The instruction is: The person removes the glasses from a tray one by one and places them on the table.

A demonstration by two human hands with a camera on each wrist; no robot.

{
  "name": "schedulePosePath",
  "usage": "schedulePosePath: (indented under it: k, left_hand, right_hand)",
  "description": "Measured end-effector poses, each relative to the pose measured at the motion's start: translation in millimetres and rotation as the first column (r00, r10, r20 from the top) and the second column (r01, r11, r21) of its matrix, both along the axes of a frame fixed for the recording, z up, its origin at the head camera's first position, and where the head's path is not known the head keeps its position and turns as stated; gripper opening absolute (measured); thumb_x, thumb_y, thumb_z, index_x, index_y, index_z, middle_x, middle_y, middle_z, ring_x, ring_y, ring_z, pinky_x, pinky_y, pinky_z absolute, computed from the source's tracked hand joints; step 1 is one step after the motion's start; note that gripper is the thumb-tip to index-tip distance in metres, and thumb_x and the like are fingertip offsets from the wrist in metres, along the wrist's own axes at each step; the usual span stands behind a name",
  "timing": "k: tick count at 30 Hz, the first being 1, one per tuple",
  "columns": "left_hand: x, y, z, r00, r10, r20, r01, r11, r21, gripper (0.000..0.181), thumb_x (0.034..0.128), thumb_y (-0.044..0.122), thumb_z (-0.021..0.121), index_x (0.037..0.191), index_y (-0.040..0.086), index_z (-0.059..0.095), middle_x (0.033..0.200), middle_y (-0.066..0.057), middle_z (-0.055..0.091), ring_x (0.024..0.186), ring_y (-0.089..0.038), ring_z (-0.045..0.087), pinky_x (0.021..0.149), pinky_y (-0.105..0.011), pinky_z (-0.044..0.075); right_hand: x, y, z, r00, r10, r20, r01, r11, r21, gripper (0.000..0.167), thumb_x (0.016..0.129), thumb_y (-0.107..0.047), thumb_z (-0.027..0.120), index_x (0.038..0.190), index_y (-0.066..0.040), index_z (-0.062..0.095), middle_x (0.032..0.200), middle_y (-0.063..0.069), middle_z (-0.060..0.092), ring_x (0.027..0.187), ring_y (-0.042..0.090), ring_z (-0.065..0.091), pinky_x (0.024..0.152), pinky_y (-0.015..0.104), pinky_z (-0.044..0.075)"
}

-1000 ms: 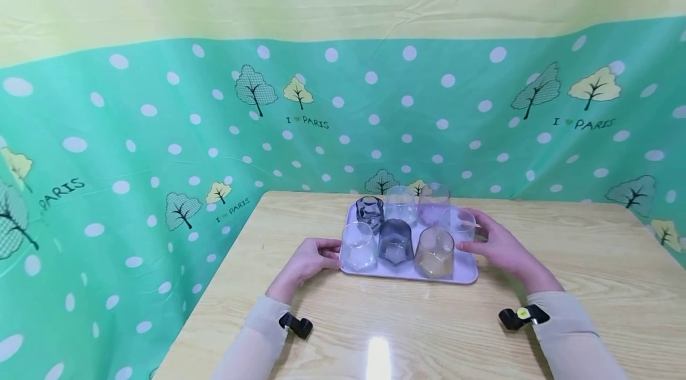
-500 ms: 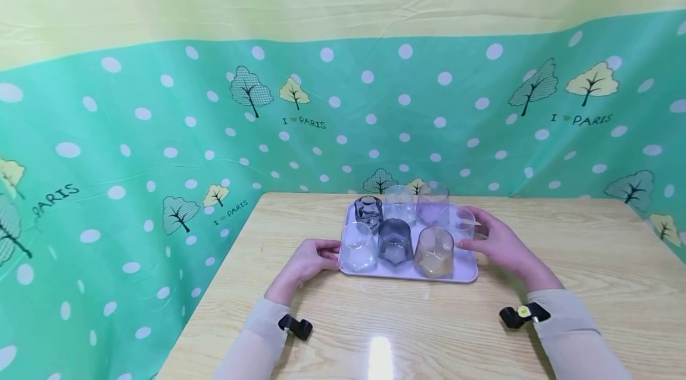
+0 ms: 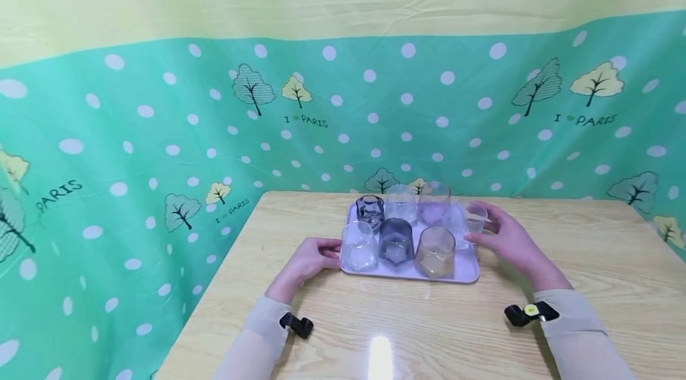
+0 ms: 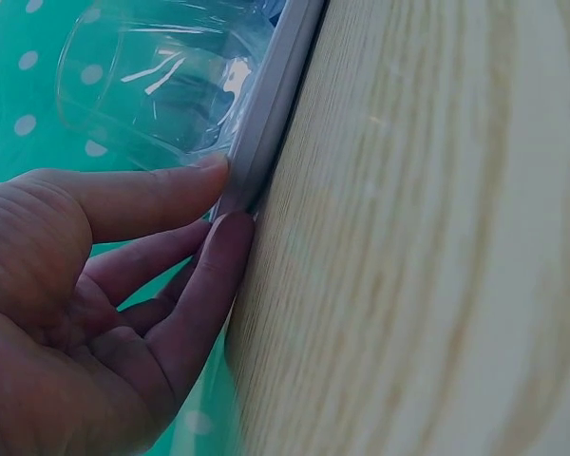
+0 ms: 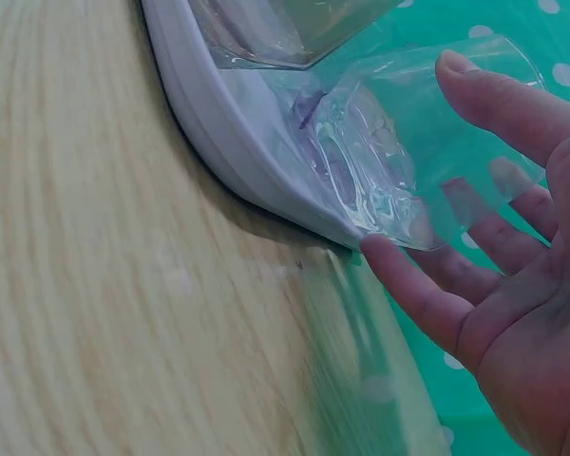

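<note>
A lilac tray (image 3: 398, 273) stands on the table with several glasses on it. My left hand (image 3: 308, 261) pinches its left edge, the thumb on the tray rim (image 4: 266, 104) and a finger low on the outside in the left wrist view. At the tray's right end, my right hand (image 3: 508, 243) holds a clear glass (image 3: 476, 218), which leans rightward. In the right wrist view, the thumb lies on the near side of the clear glass (image 5: 408, 152) and fingers show behind it. An amber glass (image 3: 435, 255) stands left of that one, nearer the front edge.
Also on the tray are a smoky glass (image 3: 395, 243), a clear glass (image 3: 359, 248) at front left, a dark faceted glass (image 3: 370, 212), another clear glass (image 3: 401, 204) and a purple glass (image 3: 434, 207) at the back. A green dotted curtain (image 3: 321, 148) hangs behind the wooden table (image 3: 429, 332).
My right hand has shifted slightly to the right, and the clear glass it holds now leans that way. The left hand and the tray stay where they were.
</note>
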State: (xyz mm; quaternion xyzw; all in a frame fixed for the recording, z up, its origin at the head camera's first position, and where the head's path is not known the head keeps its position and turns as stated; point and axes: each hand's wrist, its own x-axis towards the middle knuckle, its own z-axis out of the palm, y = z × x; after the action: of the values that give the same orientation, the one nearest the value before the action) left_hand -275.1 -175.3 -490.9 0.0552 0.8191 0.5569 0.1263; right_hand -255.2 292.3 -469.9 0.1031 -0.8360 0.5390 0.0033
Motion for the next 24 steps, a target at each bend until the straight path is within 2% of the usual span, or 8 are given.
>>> schedulePosePath:
  k: [6, 9, 13, 15, 16, 20, 22, 24]
  left_hand:
    - [1.2, 1.6, 1.0, 1.000, 0.003, -0.006, -0.003, 1.000, -0.004, 0.058, 0.0788, -0.008, 0.086, 0.134, -0.005, 0.070, 0.116, -0.010, 0.075, 0.092, -0.017, 0.071, 0.082, -0.030, 0.062]
    - [2.5, 2.4, 2.4, 1.000, 0.010, -0.008, -0.010, 1.000, 0.000, 0.057, 0.0786, -0.009, 0.086, 0.134, -0.005, 0.070, 0.117, -0.011, 0.076, 0.092, -0.018, 0.071, 0.082, -0.031, 0.063]
    - [0.2, 2.4, 3.6, 1.000, 0.009, -0.006, -0.009, 1.000, 0.003, 0.057, 0.0792, -0.009, 0.086, 0.134, -0.005, 0.070, 0.116, -0.011, 0.076, 0.092, -0.017, 0.071, 0.083, -0.031, 0.063]
    - [-0.5, 1.8, 3.4, 1.000, 0.003, -0.008, -0.003, 1.000, -0.003, 0.058, 0.0789, -0.008, 0.086, 0.134, -0.005, 0.070, 0.116, -0.010, 0.076, 0.092, -0.017, 0.072, 0.083, -0.031, 0.062]
    - [-1.1, 1.3, 2.4, 1.000, 0.001, -0.007, -0.001, 1.000, -0.006, 0.058, 0.0787, -0.008, 0.086, 0.135, -0.005, 0.070, 0.115, -0.010, 0.076, 0.093, -0.017, 0.072, 0.083, -0.030, 0.062]
    - [-0.7, 0.4, 1.1, 1.000, -0.009, -0.010, 0.009, 1.000, -0.007, 0.061, 0.0776, -0.009, 0.086, 0.136, -0.006, 0.068, 0.116, -0.011, 0.075, 0.094, -0.019, 0.072, 0.085, -0.030, 0.062]
    - [-0.4, 0.6, 1.1, 1.000, -0.009, -0.008, 0.009, 1.000, -0.002, 0.061, 0.0777, -0.009, 0.086, 0.136, -0.007, 0.068, 0.117, -0.011, 0.075, 0.094, -0.019, 0.072, 0.085, -0.030, 0.062]
    - [-0.3, 0.8, 2.1, 1.000, -0.011, -0.005, 0.011, 1.000, 0.001, 0.061, 0.0783, -0.010, 0.085, 0.136, -0.007, 0.067, 0.118, -0.012, 0.075, 0.094, -0.019, 0.072, 0.084, -0.031, 0.062]
  right_hand:
    - [1.6, 4.5, 2.0, 0.999, -0.028, -0.018, 0.028, 1.000, -0.009, 0.085, 0.097, -0.023, 0.082, 0.166, -0.007, 0.034, 0.165, 0.023, 0.041, 0.142, 0.052, 0.048, 0.093, 0.013, 0.050]
    - [2.6, 6.1, 4.5, 0.998, -0.058, -0.021, 0.059, 0.998, 0.020, 0.085, 0.097, -0.027, 0.082, 0.166, -0.008, 0.035, 0.165, 0.021, 0.041, 0.144, 0.051, 0.046, 0.101, 0.025, 0.054]
    - [1.3, 9.7, 6.3, 0.994, -0.108, -0.033, 0.109, 0.994, 0.020, 0.090, 0.098, -0.033, 0.081, 0.168, -0.010, 0.030, 0.166, 0.019, 0.041, 0.146, 0.049, 0.045, 0.100, 0.022, 0.053]
    - [0.8, 12.6, 5.4, 0.990, -0.138, -0.038, 0.138, 0.990, 0.007, 0.093, 0.097, -0.034, 0.081, 0.169, -0.010, 0.027, 0.166, 0.020, 0.040, 0.146, 0.048, 0.045, 0.096, 0.013, 0.050]
    - [0.5, 14.2, 4.6, 0.987, -0.153, -0.039, 0.153, 0.988, 0.002, 0.094, 0.097, -0.034, 0.081, 0.170, -0.010, 0.026, 0.166, 0.021, 0.039, 0.146, 0.048, 0.045, 0.096, 0.013, 0.050]
    - [-0.8, 19.9, 4.6, 0.977, -0.215, -0.002, 0.215, 0.977, 0.007, 0.098, 0.097, -0.038, 0.081, 0.170, -0.010, 0.023, 0.169, 0.022, 0.034, 0.148, 0.051, 0.041, 0.114, 0.045, 0.048]
    - [-3.7, 22.4, 5.3, 0.971, -0.240, 0.019, 0.240, 0.971, 0.012, 0.101, 0.096, -0.042, 0.081, 0.171, -0.009, 0.021, 0.171, 0.022, 0.031, 0.149, 0.053, 0.038, 0.116, 0.061, 0.042]
    - [-8.0, 24.9, 5.6, 0.966, -0.258, 0.028, 0.258, 0.966, 0.013, 0.102, 0.097, -0.043, 0.080, 0.171, -0.008, 0.018, 0.172, 0.023, 0.028, 0.149, 0.055, 0.036, 0.115, 0.068, 0.038]
